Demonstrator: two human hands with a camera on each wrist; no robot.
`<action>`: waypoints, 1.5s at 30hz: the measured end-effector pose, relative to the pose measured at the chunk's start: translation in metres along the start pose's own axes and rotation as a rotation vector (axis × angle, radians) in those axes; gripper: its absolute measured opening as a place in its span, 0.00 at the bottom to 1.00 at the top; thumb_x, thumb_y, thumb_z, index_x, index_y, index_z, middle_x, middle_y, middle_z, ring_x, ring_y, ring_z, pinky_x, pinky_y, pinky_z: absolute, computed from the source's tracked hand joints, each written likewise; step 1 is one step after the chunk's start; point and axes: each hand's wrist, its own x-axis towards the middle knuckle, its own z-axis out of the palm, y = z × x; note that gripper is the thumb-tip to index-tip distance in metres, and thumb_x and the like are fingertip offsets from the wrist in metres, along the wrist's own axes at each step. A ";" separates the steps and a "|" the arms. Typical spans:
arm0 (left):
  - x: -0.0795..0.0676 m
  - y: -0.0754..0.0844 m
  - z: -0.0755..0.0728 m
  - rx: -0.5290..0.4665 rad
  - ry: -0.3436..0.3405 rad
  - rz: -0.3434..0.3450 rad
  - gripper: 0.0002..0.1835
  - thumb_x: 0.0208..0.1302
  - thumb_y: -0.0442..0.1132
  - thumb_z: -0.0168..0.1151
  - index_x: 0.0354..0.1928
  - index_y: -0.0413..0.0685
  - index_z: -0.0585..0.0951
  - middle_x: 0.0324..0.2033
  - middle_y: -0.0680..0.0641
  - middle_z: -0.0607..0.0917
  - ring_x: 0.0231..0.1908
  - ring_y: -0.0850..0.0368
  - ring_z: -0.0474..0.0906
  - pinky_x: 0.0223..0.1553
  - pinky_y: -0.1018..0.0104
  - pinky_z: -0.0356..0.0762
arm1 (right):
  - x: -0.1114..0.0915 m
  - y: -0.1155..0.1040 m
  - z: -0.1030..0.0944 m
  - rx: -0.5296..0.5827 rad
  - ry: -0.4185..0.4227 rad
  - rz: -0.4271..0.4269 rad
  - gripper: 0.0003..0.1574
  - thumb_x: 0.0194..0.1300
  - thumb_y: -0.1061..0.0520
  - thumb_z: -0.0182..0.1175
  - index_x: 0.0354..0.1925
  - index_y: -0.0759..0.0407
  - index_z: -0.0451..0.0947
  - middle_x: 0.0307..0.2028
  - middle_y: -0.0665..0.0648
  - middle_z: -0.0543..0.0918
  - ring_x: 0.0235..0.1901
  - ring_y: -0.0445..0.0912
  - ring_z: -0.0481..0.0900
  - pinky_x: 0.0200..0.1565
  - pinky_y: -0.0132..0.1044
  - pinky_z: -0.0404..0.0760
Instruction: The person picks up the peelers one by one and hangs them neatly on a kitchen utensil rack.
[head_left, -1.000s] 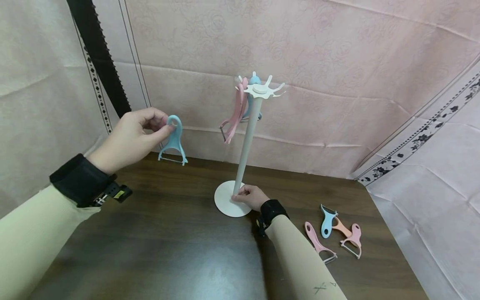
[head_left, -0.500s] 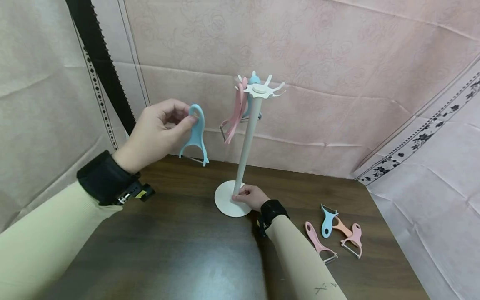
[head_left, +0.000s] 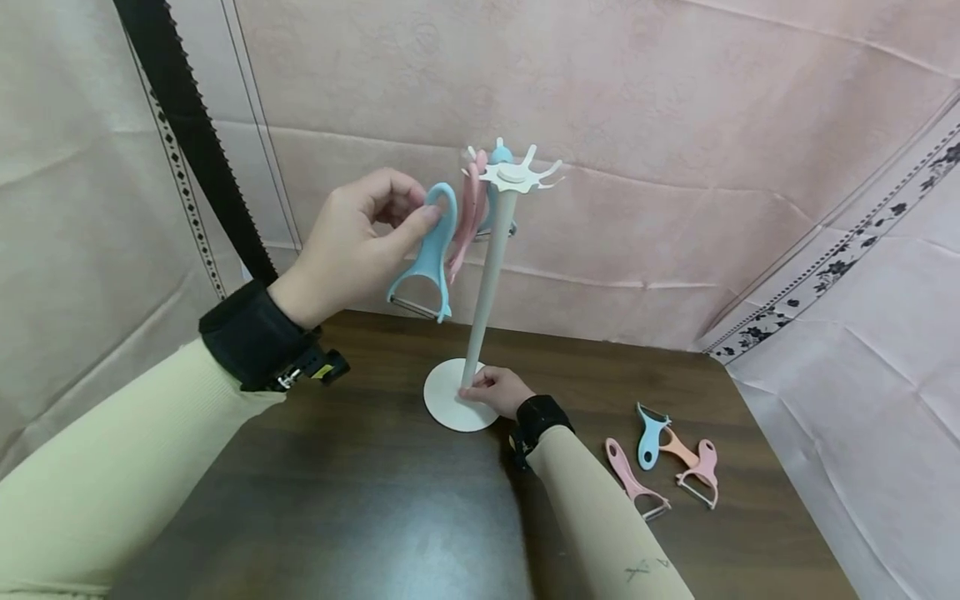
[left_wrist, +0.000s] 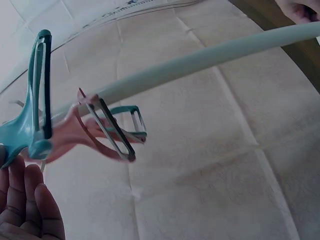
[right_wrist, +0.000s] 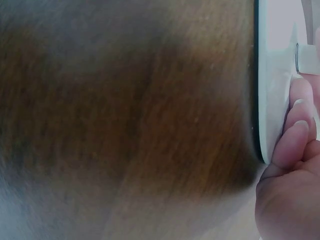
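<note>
Between the thumb and fingers of my left hand (head_left: 358,242) is the handle of a blue peeler (head_left: 430,257), its blade hanging downward. In the head view it overlaps pink peelers (head_left: 469,212) hanging from the white hook stand (head_left: 487,287). A second blue peeler (head_left: 500,156) hangs on the far side of that stand. In the left wrist view the held blue peeler (left_wrist: 16,132) is close beside a pink peeler (left_wrist: 70,131). My right hand (head_left: 504,392) pinches the foot of the stand's pole, with fingers over its round base (right_wrist: 276,95).
Several peelers lie on the wooden table (head_left: 360,483) at the right: a blue one (head_left: 648,443), an orange one (head_left: 678,448) and two pink ones, one (head_left: 707,460) beside the orange, another pink peeler (head_left: 621,465) nearer the right forearm. A patterned cloth (head_left: 637,100) hangs behind.
My left hand has carried the blue peeler rightward and upward, close to the top of the stand. My right hand stays at the pole's foot. The head view has shifted slightly.
</note>
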 end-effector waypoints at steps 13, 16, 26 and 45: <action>0.013 0.010 0.010 -0.037 -0.011 -0.013 0.11 0.66 0.42 0.63 0.41 0.40 0.79 0.29 0.51 0.83 0.28 0.59 0.76 0.32 0.69 0.74 | 0.005 0.000 -0.002 0.007 -0.020 0.014 0.16 0.55 0.44 0.71 0.34 0.54 0.81 0.32 0.54 0.80 0.38 0.51 0.73 0.42 0.44 0.67; 0.016 0.012 0.013 -0.044 -0.009 -0.022 0.11 0.65 0.43 0.63 0.41 0.40 0.80 0.28 0.51 0.83 0.28 0.59 0.76 0.32 0.68 0.74 | 0.004 0.000 -0.002 0.002 -0.023 0.008 0.16 0.56 0.45 0.71 0.34 0.54 0.81 0.32 0.54 0.80 0.38 0.50 0.73 0.42 0.43 0.67; 0.021 0.016 0.020 -0.060 -0.014 -0.045 0.11 0.65 0.44 0.64 0.40 0.41 0.80 0.26 0.50 0.81 0.27 0.58 0.74 0.31 0.68 0.72 | 0.001 -0.002 -0.003 -0.014 -0.021 0.007 0.15 0.58 0.46 0.70 0.34 0.54 0.80 0.31 0.53 0.79 0.37 0.49 0.72 0.41 0.41 0.67; 0.025 0.018 0.026 -0.088 -0.013 -0.085 0.11 0.65 0.42 0.64 0.38 0.41 0.80 0.26 0.49 0.83 0.26 0.56 0.75 0.30 0.67 0.73 | 0.005 0.000 -0.002 0.000 -0.034 0.013 0.15 0.57 0.46 0.70 0.34 0.55 0.80 0.31 0.53 0.79 0.36 0.48 0.72 0.40 0.40 0.67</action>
